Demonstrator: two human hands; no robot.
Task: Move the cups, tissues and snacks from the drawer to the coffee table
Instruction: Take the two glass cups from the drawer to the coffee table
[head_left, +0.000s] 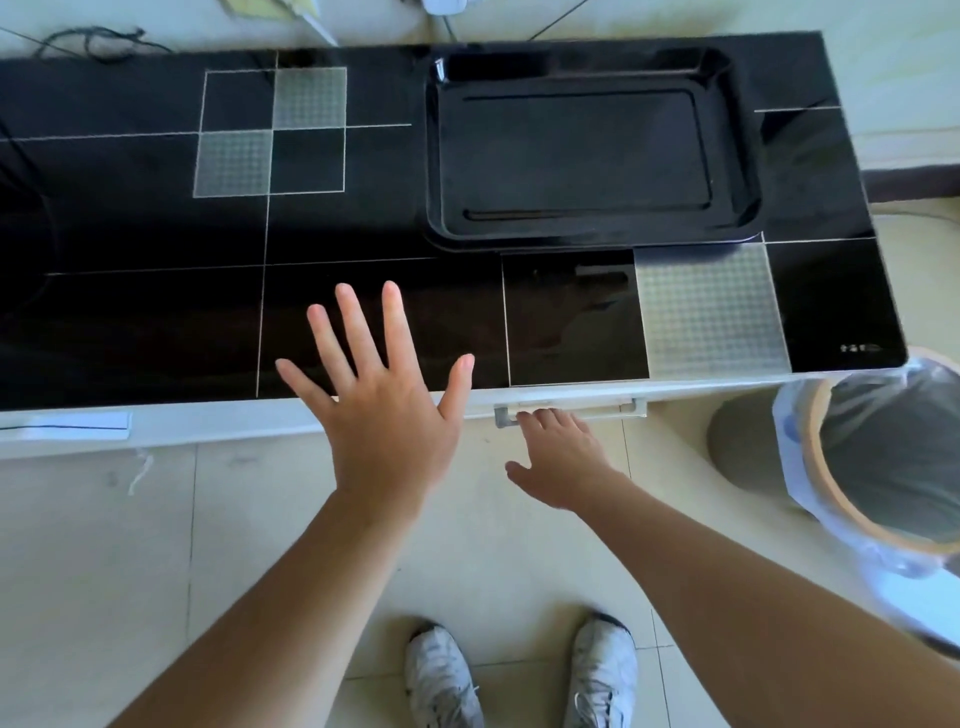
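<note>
Evidently the drawer (566, 410) is shut, its white front under the coffee table's (363, 208) black glass top, so the cups, tissues and snacks inside are out of sight. The right hand (561, 457) reaches for the drawer handle (566, 408), fingertips curled under the bar near its left end; whether they grip it yet cannot be told. The left hand (384, 405) hovers spread, holding nothing. Shifting the hold toward the bar's middle and pulling straight back would likely slide the drawer evenly. An empty black tray (592, 156) sits on the glass; a lined bin (883, 457) stands right.
</note>
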